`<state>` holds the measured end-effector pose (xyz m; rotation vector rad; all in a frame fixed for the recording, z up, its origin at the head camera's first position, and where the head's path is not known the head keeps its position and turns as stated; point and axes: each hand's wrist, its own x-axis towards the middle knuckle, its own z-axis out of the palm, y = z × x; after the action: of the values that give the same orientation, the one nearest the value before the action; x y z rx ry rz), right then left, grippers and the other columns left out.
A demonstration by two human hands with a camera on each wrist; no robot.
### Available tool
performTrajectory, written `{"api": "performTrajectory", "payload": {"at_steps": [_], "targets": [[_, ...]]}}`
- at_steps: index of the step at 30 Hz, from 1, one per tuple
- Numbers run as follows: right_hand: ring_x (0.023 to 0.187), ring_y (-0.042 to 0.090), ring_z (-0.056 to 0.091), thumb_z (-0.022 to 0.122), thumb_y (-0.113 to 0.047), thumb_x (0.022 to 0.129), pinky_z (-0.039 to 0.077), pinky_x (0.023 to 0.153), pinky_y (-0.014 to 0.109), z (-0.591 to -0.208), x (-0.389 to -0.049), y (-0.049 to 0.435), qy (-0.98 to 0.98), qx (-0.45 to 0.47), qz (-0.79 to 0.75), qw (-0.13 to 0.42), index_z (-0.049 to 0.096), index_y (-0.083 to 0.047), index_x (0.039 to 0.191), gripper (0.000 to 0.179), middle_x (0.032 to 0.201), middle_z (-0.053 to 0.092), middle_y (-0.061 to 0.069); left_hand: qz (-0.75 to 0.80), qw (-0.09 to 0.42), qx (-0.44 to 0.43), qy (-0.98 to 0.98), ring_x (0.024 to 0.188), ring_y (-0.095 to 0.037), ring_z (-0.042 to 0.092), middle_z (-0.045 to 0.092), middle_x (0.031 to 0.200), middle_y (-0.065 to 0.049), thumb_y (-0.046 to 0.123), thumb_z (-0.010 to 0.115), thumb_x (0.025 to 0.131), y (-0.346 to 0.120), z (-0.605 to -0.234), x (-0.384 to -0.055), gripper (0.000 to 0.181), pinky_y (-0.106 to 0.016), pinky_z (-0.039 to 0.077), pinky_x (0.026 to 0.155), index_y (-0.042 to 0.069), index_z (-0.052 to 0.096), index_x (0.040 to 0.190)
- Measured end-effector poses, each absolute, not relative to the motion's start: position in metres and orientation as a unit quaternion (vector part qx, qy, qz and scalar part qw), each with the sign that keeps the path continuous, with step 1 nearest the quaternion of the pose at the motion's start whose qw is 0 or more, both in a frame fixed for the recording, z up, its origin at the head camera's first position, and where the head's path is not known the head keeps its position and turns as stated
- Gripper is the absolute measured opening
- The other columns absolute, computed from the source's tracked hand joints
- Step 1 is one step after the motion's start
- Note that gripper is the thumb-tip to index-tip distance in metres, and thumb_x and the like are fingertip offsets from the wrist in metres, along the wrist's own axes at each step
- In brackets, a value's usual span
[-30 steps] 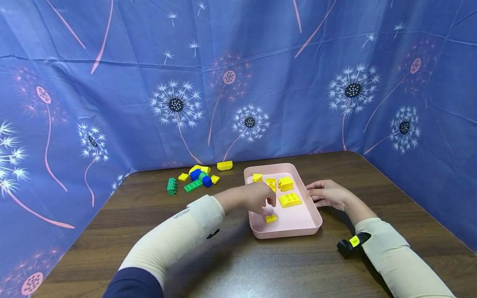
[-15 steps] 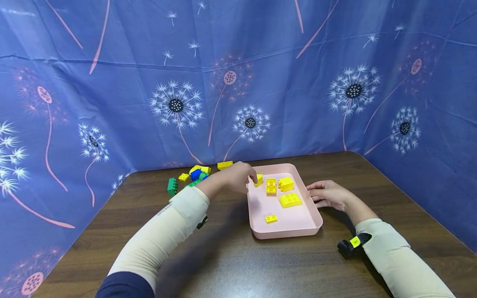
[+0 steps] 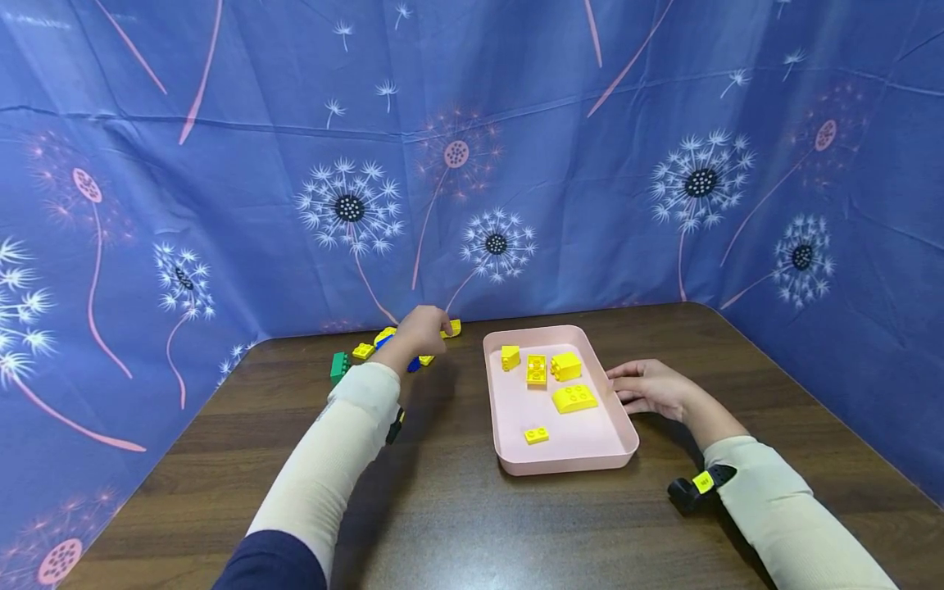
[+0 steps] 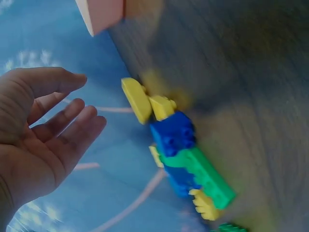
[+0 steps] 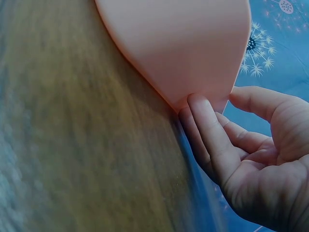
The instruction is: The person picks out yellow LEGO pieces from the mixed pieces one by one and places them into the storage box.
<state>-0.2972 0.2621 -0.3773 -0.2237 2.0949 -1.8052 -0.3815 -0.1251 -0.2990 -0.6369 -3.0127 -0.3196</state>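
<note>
In the head view my left hand (image 3: 422, 332) is above a small heap of toy building bricks at the back left of the table. The left wrist view has its fingers relaxed, with nothing between them. A yellow curved brick (image 4: 136, 100), a blue brick (image 4: 173, 133) and a long green brick (image 4: 212, 181) lie near it there. A pink tray (image 3: 583, 438) holds several yellow bricks, among them a curved one (image 3: 574, 399) and a small flat one (image 3: 536, 435). My right hand (image 3: 652, 387) touches the tray's right outer wall, thumb at the rim and fingers fairly straight against the side.
A green brick (image 3: 339, 366) and a flat yellow brick (image 3: 363, 351) lie left of the heap. Behind the wooden table (image 3: 457, 508) hangs a blue dandelion-print cloth (image 3: 575, 205). Part of the heap is hidden by my left hand in the head view.
My left hand has moved from over the tray leftward and away to the brick heap. The yellow bricks in the tray stay where they were. My right hand has kept its place.
</note>
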Motion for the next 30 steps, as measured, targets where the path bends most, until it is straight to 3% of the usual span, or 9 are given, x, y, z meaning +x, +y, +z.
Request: {"api": "performTrajectory", "payload": {"at_steps": [6, 10, 13, 16, 19, 21, 30], "targets": [[0.09, 0.018, 0.069, 0.057, -0.007, 0.096, 0.056, 0.08, 0.041, -0.379, -0.298, 0.265, 0.746, -0.08, -0.636, 0.18, 0.036, 0.021, 0.134, 0.052, 0.106, 0.068, 0.011, -0.169, -0.014, -0.142, -0.975, 0.098, -0.026, 0.059, 0.068, 0.109, -0.01, 0.003, 0.068, 0.076, -0.13, -0.303, -0.395, 0.029, -0.036, 0.052, 0.084, 0.003, 0.073, 0.104], [0.091, 0.019, 0.069, 0.057, -0.008, 0.096, 0.056, 0.08, 0.041, -0.381, -0.3, 0.265, 0.747, -0.075, -0.636, 0.181, 0.037, 0.021, 0.134, 0.052, 0.106, 0.068, 0.011, -0.158, -0.03, -0.116, -0.98, 0.076, -0.021, 0.054, 0.06, 0.079, -0.004, 0.005, 0.064, 0.081, -0.125, -0.304, -0.404, 0.005, -0.031, 0.048, 0.067, 0.007, 0.067, 0.078], [0.091, 0.019, 0.068, 0.058, -0.008, 0.096, 0.056, 0.081, 0.041, -0.381, -0.3, 0.266, 0.747, -0.076, -0.635, 0.182, 0.037, 0.02, 0.134, 0.052, 0.106, 0.068, 0.011, -0.134, -0.034, -0.105, -0.985, 0.066, -0.02, 0.047, 0.044, 0.066, -0.002, 0.007, 0.062, 0.084, -0.12, -0.305, -0.409, 0.024, -0.029, 0.041, 0.061, 0.012, 0.053, 0.063], [0.092, 0.019, 0.068, 0.058, -0.009, 0.096, 0.055, 0.081, 0.042, -0.381, -0.3, 0.267, 0.748, -0.078, -0.634, 0.182, 0.036, 0.021, 0.134, 0.053, 0.106, 0.068, 0.011, -0.11, -0.029, -0.097, -0.989, 0.072, -0.021, 0.049, 0.048, 0.071, -0.004, 0.009, 0.061, 0.085, -0.118, -0.308, -0.41, 0.02, -0.031, 0.044, 0.068, 0.01, 0.054, 0.066], [0.09, 0.019, 0.068, 0.058, -0.008, 0.097, 0.056, 0.08, 0.041, -0.38, -0.299, 0.268, 0.747, -0.077, -0.634, 0.182, 0.036, 0.021, 0.134, 0.052, 0.105, 0.068, 0.01, -0.088, -0.037, -0.09, -0.991, 0.084, -0.023, 0.054, 0.06, 0.088, -0.007, 0.012, 0.062, 0.085, -0.12, -0.313, -0.412, 0.007, -0.034, 0.048, 0.08, 0.006, 0.065, 0.082], [0.09, 0.019, 0.069, 0.058, -0.008, 0.097, 0.056, 0.08, 0.041, -0.38, -0.299, 0.268, 0.745, -0.077, -0.636, 0.183, 0.036, 0.021, 0.134, 0.052, 0.104, 0.068, 0.01, -0.07, -0.046, -0.087, -0.993, 0.09, -0.024, 0.057, 0.064, 0.097, -0.01, 0.013, 0.064, 0.084, -0.123, -0.319, -0.416, 0.013, -0.034, 0.049, 0.085, 0.003, 0.068, 0.091], [0.088, 0.018, 0.069, 0.058, -0.008, 0.096, 0.056, 0.079, 0.041, -0.382, -0.3, 0.266, 0.739, -0.08, -0.642, 0.185, 0.038, 0.021, 0.133, 0.051, 0.103, 0.069, 0.01, -0.029, -0.062, -0.071, -0.995, 0.086, -0.027, 0.059, 0.065, 0.103, -0.015, 0.009, 0.068, 0.08, -0.135, -0.347, -0.423, 0.019, -0.037, 0.051, 0.079, -0.001, 0.069, 0.096]]}}
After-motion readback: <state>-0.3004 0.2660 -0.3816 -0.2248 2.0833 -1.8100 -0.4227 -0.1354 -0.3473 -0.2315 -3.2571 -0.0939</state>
